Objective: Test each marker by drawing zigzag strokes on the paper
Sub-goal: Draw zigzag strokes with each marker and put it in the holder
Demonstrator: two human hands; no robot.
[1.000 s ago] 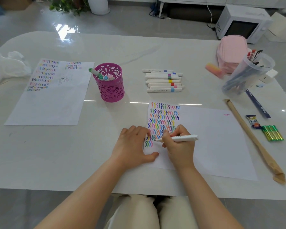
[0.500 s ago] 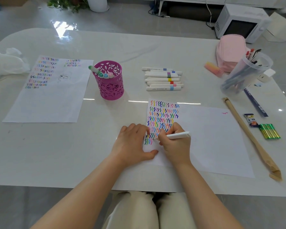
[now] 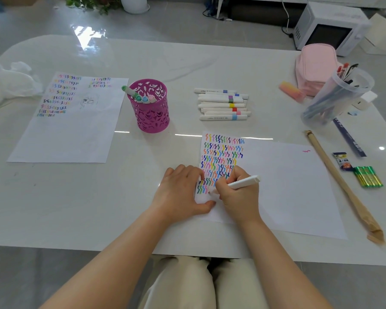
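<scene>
A white sheet of paper (image 3: 288,186) lies in front of me, its left part filled with rows of coloured zigzag strokes. My right hand (image 3: 239,195) grips a white marker (image 3: 243,182) with its tip down on the paper at the lowest row of strokes. My left hand (image 3: 181,192) lies flat, fingers together, on the paper's left edge and holds it down. Several white markers (image 3: 223,105) with coloured bands lie side by side beyond the paper. A magenta cut-out pen cup (image 3: 151,107) holds a few more markers.
A second sheet (image 3: 69,130) with zigzag marks lies at left, crumpled white plastic (image 3: 7,83) beyond it. At right are a clear tub of pens (image 3: 337,97), a pink pouch (image 3: 316,65), a pink eraser (image 3: 291,89), a long wooden stick (image 3: 341,184), a ruler (image 3: 350,141) and green batteries (image 3: 368,177).
My right hand has shifted a little along the lowest row while drawing, and the marker's back end has tilted up. My left hand has stayed in place on the paper.
</scene>
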